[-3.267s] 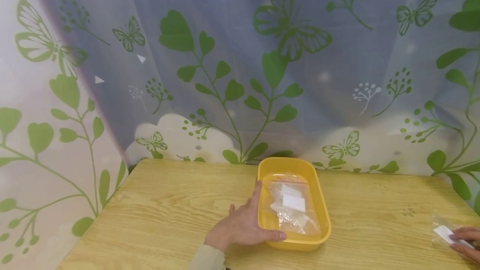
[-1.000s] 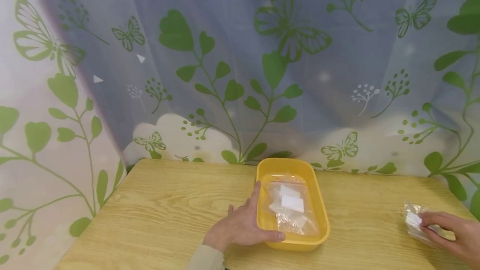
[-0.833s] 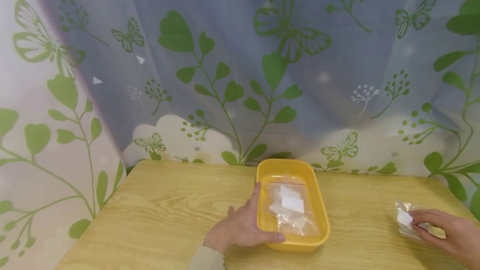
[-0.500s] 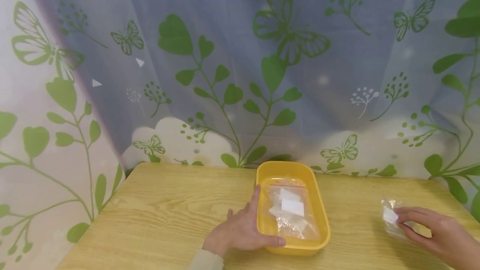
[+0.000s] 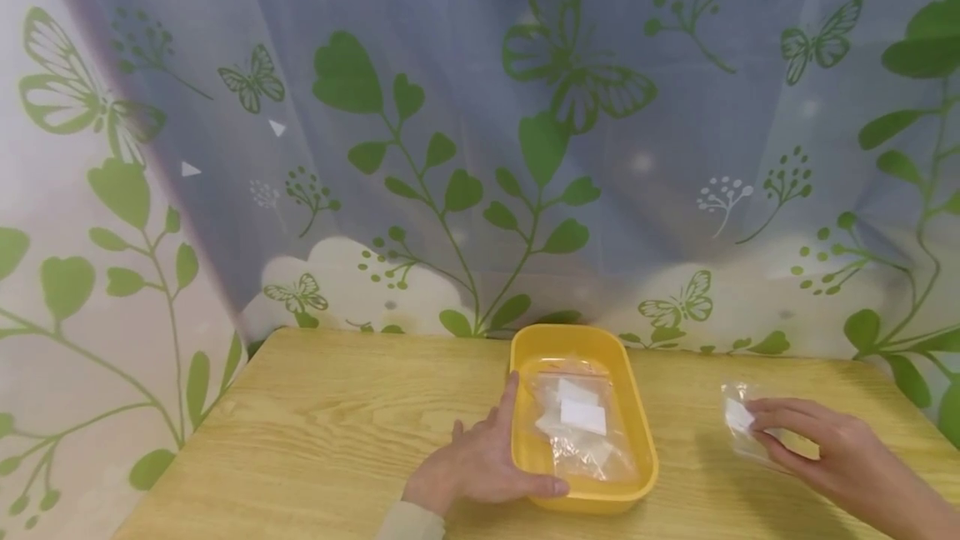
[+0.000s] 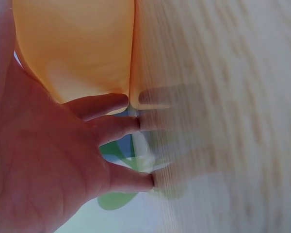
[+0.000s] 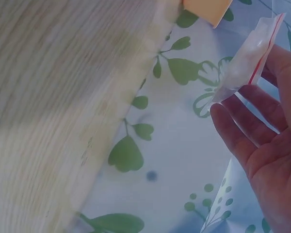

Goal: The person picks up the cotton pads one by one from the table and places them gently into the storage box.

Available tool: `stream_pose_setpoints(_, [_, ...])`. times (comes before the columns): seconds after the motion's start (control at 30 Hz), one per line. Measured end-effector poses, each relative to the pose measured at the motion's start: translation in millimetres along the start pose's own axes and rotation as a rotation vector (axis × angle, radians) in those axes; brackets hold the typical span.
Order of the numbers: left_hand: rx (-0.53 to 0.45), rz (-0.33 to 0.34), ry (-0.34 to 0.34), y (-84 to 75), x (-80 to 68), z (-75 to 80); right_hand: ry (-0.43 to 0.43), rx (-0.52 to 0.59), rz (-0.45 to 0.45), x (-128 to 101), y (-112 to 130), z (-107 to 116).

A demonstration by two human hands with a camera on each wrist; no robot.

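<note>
A yellow plastic tray (image 5: 641, 407) stands on the wood-grain table, with clear zip bags (image 5: 583, 419) holding white pieces lying inside it. My left hand (image 5: 476, 465) rests against the tray's near-left corner, thumb across the near rim and fingers spread along the side. In the left wrist view these fingers (image 6: 121, 127) are straight, their tips at the tabletop. To the right of the tray, my right hand (image 5: 832, 444) pinches a small clear zip bag (image 5: 738, 417) with something white in it. Its red seal line shows in the right wrist view, where the bag (image 7: 250, 60) is held up.
The wooden table (image 5: 337, 407) reaches back to a blue-grey curtain (image 5: 450, 107) printed with green leaves and butterflies. A pale patterned curtain (image 5: 82, 273) hangs along the left edge of the table.
My right hand has come in from the right edge, carrying the zip bag leftward toward the tray. My left hand and the tray stay in place.
</note>
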State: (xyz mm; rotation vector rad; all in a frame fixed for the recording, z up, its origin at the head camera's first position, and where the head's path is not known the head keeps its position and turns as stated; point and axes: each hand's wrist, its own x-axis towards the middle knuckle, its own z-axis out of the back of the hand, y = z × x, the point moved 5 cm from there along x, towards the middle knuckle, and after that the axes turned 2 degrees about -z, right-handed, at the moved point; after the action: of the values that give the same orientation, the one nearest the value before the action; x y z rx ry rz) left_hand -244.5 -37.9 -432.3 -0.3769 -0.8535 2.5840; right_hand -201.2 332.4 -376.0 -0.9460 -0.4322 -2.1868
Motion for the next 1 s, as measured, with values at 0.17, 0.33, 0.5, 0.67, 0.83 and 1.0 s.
stream_pose_setpoints(0.17, [0.002, -0.008, 0.001, -1.4, -0.1, -0.5, -0.003, -0.009, 0.001, 5, 5, -2])
stream_pose_setpoints(0.33, [0.018, -0.008, -0.005, -2.0, 0.7, 1.0, -0.008, -0.03, 0.0, 12, 7, -2])
stream_pose_setpoints(0.5, [0.014, -0.009, -0.003, -0.9, 0.8, 0.5, -0.025, -0.028, 0.007, 16, 7, -6])
stream_pose_setpoints(0.67, [0.01, -0.014, 0.005, -0.4, 0.0, -1.0, -0.049, 0.01, 0.02, 21, 9, -13])
stream_pose_setpoints(0.83, [0.019, -0.009, 0.0, 0.0, -0.2, -0.5, -0.055, 0.049, 0.036, 29, 13, -19])
stream_pose_setpoints(1.0, [0.02, -0.009, 0.0, -0.3, 0.3, 1.0, -0.049, 0.101, 0.024, 38, 17, -25])
